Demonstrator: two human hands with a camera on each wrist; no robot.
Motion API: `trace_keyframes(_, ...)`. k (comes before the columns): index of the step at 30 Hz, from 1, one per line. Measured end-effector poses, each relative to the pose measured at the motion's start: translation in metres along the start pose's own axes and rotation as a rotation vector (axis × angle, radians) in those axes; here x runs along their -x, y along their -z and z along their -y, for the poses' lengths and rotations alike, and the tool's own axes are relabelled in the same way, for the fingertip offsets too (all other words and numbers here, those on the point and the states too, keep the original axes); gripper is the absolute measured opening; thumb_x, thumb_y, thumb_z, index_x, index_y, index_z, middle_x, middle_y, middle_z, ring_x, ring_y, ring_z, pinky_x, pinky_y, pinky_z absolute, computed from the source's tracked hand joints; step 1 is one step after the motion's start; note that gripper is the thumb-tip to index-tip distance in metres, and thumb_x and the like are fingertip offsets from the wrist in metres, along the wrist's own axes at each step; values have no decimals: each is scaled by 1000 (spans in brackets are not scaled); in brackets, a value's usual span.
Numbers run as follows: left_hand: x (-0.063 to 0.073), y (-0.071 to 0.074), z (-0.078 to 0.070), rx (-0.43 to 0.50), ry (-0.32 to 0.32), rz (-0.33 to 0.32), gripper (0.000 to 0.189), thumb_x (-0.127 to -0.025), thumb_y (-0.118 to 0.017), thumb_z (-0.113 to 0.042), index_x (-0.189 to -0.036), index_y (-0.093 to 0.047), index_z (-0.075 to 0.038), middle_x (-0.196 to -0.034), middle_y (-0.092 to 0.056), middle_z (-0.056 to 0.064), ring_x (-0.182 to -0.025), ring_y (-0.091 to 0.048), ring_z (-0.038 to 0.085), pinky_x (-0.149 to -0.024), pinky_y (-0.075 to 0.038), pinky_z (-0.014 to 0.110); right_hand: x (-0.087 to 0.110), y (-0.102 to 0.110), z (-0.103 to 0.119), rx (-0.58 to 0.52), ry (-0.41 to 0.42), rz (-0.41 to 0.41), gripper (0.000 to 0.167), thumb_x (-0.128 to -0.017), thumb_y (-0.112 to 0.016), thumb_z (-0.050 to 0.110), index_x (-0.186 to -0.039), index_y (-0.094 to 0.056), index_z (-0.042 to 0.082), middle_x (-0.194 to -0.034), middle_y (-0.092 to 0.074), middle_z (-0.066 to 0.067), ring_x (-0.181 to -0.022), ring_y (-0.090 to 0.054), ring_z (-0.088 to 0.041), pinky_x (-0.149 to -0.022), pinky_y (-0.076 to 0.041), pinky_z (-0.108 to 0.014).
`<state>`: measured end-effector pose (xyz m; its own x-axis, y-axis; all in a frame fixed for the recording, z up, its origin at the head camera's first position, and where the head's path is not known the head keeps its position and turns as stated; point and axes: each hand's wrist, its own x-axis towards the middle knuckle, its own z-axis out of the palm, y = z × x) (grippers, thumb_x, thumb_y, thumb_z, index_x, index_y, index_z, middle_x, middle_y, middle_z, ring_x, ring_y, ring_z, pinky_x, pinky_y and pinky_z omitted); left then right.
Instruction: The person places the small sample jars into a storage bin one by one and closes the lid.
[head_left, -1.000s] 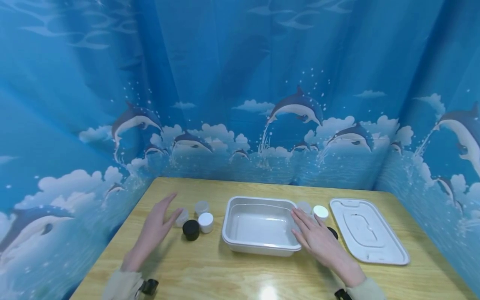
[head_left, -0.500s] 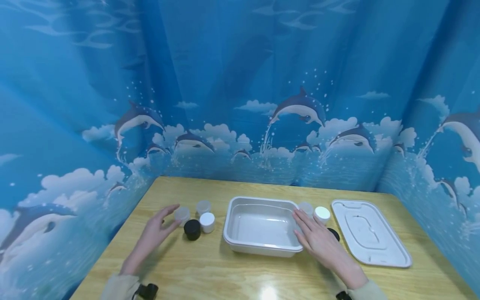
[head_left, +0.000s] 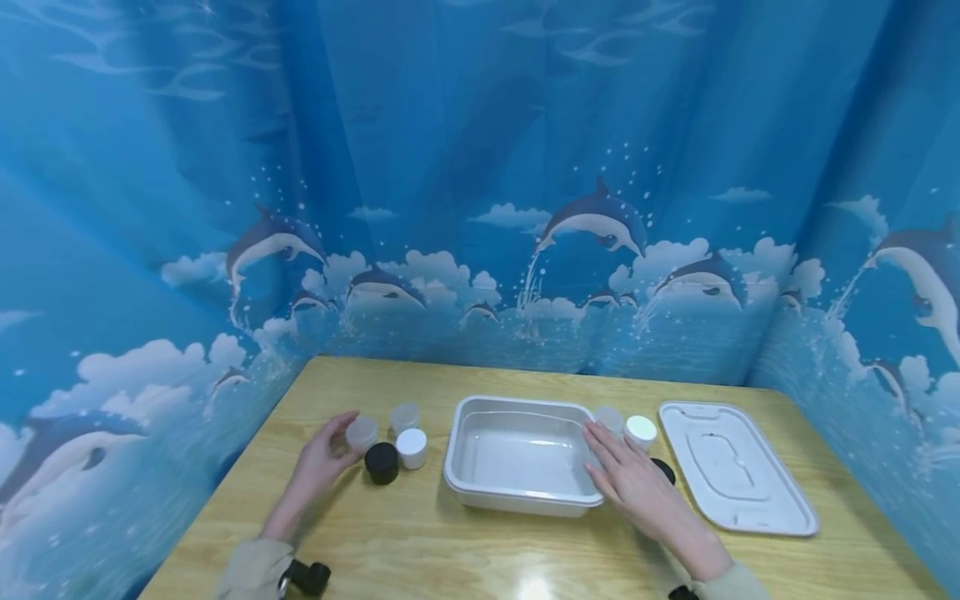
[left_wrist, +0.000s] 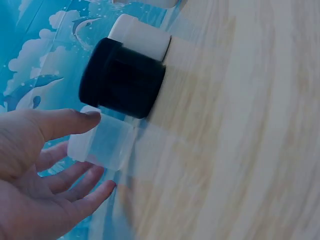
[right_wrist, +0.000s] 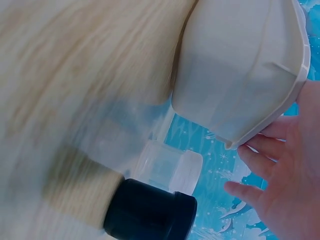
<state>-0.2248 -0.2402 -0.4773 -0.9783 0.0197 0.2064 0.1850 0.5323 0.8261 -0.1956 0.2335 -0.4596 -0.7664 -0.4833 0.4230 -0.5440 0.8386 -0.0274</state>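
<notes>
You've got a blue printed fabric backdrop [head_left: 465, 108] straight ahead, wrapping round on your left and right. It hangs in soft vertical folds, darker in the creases, with a corner visible on the right. Print is a sea scene: leaping dolphins [head_left: 596, 212], white clouds [head_left: 438, 268] in a band across the middle, pale ripple lines up top, sparkly water below. Your table [head_left: 405, 542] is light yellow wood with visible grain; its back edge runs along the foot of the fabric. Bright glare spot [head_left: 534, 588] on the tabletop, bottom of your head view. Both wrist views catch the same print, tilted and dimmer.
</notes>
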Motion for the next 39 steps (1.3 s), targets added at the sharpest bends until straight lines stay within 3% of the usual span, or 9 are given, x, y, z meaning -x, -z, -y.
trace_keyframes(8,-7,-6,2,14,113,-13,56,-93,-70,-1,-142,-45,10,-136,-54,37,-123,-56,51,-105,-50,54,0,0,0,67,17,-30,53,-98,-64,27,-144,-55,2,-150,-53,-11,-134,-53,-31,-108,-43,-62)
trace_keyframes(15,-8,3,-10,15,97,-85,55,-93,-70,0,-141,-46,10,-134,-54,37,-123,-56,48,-101,-54,49,-1,-1,-7,98,140,-156,46,-102,-56,30,-136,-62,-1,-139,-62,-14,-125,-61,-32,-106,-45,-58)
trace_keyframes(18,-9,7,-18,26,70,-125,54,-93,-70,0,-141,-47,10,-135,-54,35,-124,-55,46,-104,-51,51,-1,-2,-10,101,171,-189,45,-100,-59,28,-133,-64,-1,-136,-64,-15,-122,-63,-32,-118,-35,-49)
trace_keyframes(21,-11,10,-29,50,57,-152,53,-94,-69,-2,-141,-47,9,-136,-54,33,-125,-54,45,-106,-49,52,1,-2,-11,94,184,-190,44,-100,-58,27,-132,-64,-2,-136,-64,-16,-122,-63,-33,-127,-13,-32)
trace_keyframes(23,-12,10,-37,61,54,-158,54,-95,-70,-4,-142,-47,8,-137,-54,32,-125,-54,44,-106,-49,52,2,-2,-12,80,190,-180,44,-104,-52,28,-133,-63,-3,-136,-63,-17,-122,-63,-33,-125,2,-23)
trace_keyframes(26,-13,8,-50,84,53,-146,54,-95,-70,-7,-142,-47,7,-138,-54,30,-127,-54,42,-107,-49,51,2,-2,-12,79,198,-176,47,-109,-42,31,-133,-63,-4,-136,-63,-18,-122,-63,-33,-124,4,-21)
trace_keyframes(39,-22,-31,-103,193,2,-58,53,-94,-73,-9,-142,-52,-1,-137,-58,22,-129,-54,36,-108,-49,48,0,-3,-10,74,200,-184,42,-100,-56,20,-131,-63,-6,-135,-63,-20,-122,-63,-34,-124,2,-19)
